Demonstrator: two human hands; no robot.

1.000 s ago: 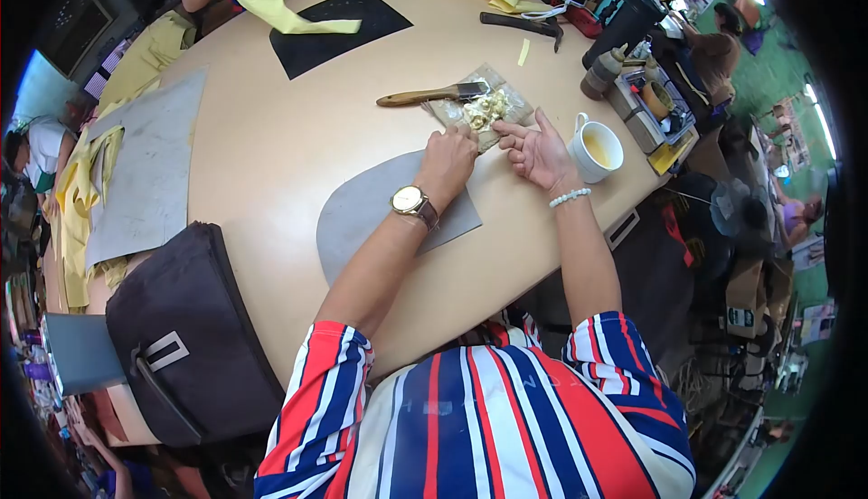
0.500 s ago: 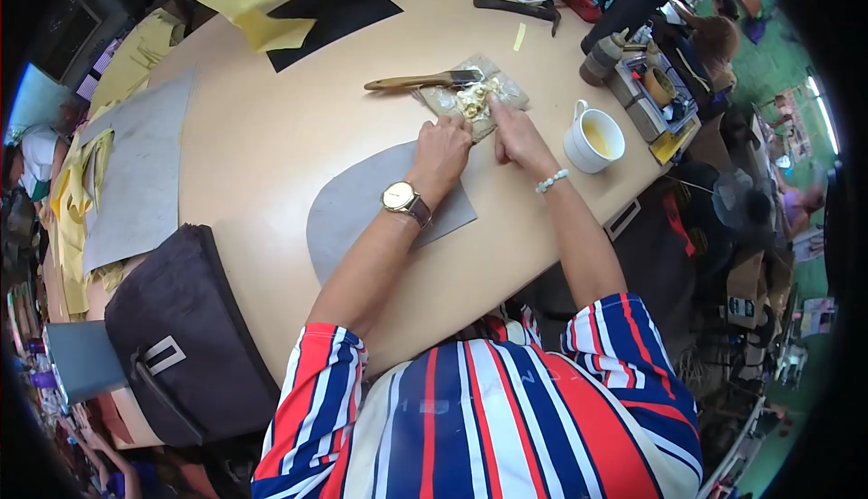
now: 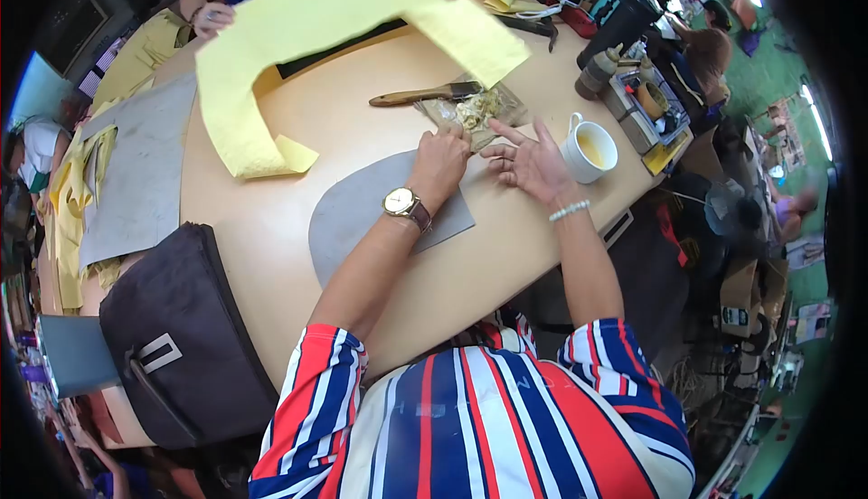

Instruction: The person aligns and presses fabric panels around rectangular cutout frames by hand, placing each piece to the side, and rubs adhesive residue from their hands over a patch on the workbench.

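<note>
My left hand is closed, its curled fingers at the near edge of a pale, crinkled pad smeared with cream-yellow paste. What those fingers grip, if anything, is hidden. My right hand is open, palm turned up and fingers spread, just right of the pad and holding nothing. A wooden-handled brush lies with its bristle end on the pad. Close beside my right hand stands a white cup with yellowish content. Under my left wrist lies a grey rounded sheet.
Across the table, another person's hands hold up a large yellow cut-out sheet. A dark bag and grey sheet are at left. Bottles and a tool tray stand at right.
My right hand has drawn back from the paste, turned palm up and opened. The other person's yellow sheet has spread over the table, covering most of the black piece. My left hand stays nearly still.
</note>
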